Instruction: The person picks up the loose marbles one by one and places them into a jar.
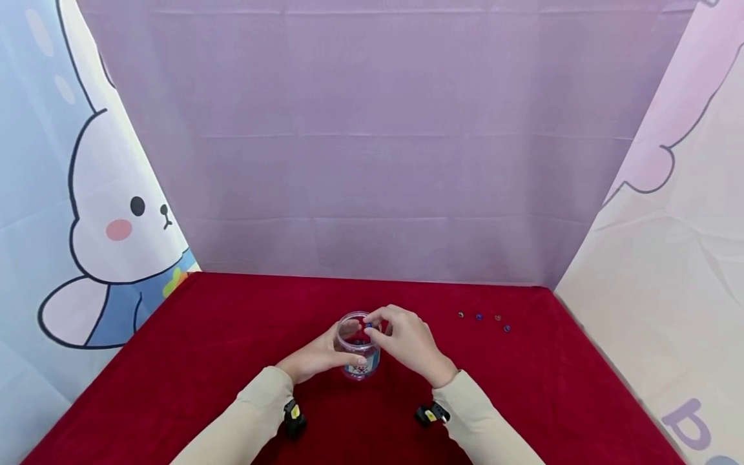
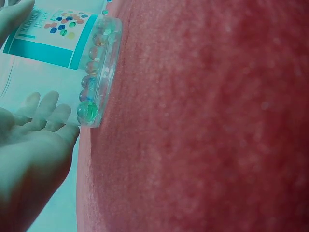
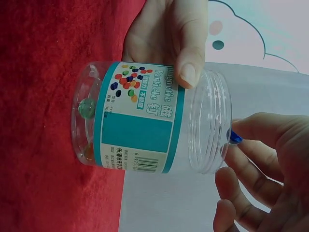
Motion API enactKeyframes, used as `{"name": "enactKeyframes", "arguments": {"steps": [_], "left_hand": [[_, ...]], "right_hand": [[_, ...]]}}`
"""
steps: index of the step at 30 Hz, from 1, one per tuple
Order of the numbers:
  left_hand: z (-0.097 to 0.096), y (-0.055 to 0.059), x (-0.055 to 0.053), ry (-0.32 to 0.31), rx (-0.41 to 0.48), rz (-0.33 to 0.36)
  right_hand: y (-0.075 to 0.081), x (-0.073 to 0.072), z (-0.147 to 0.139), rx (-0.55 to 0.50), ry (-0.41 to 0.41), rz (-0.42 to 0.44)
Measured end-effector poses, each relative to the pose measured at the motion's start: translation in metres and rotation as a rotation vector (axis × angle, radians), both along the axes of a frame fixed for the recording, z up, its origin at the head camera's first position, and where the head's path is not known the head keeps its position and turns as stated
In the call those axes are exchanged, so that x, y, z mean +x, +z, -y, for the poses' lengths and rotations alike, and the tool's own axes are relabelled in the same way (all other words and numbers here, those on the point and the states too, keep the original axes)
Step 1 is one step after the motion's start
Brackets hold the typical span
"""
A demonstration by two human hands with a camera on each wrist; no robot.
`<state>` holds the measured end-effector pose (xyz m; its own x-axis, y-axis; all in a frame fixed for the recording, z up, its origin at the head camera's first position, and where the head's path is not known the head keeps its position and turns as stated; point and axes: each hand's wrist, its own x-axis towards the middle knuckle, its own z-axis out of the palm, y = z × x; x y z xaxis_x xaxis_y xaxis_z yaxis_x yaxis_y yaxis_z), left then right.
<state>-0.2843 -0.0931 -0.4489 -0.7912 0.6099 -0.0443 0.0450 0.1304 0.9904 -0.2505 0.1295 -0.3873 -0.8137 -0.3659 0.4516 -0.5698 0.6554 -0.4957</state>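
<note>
My left hand (image 1: 318, 356) grips a clear plastic jar (image 3: 137, 126) round its side, thumb over the printed label. The jar stands upright on the red cloth, its mouth uncovered. Several glass marbles lie on its bottom, among them a green one (image 2: 87, 111). Between thumb and index finger, my right hand (image 1: 411, 340) pinches a blue marble (image 3: 235, 138) right at the jar's rim. The other right fingers are bent beside the rim in the right wrist view.
To the right of the hands, several loose marbles (image 1: 479, 316) lie on the red cloth (image 1: 244, 323). A purple curtain (image 1: 372, 142) closes off the back of the table. Printed cloth panels (image 1: 686, 258) flank both sides.
</note>
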Motion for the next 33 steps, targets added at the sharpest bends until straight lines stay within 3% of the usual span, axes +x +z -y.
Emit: {"name": "enactKeyframes", "arguments": {"steps": [18, 33], "left_hand": [[0.001, 0.001, 0.001, 0.025, -0.007, -0.007], [0.001, -0.001, 0.001, 0.039, -0.027, -0.036]], "right_hand": [[0.000, -0.003, -0.001, 0.003, 0.030, 0.022], [-0.004, -0.006, -0.022, 0.005, -0.071, 0.026]]}}
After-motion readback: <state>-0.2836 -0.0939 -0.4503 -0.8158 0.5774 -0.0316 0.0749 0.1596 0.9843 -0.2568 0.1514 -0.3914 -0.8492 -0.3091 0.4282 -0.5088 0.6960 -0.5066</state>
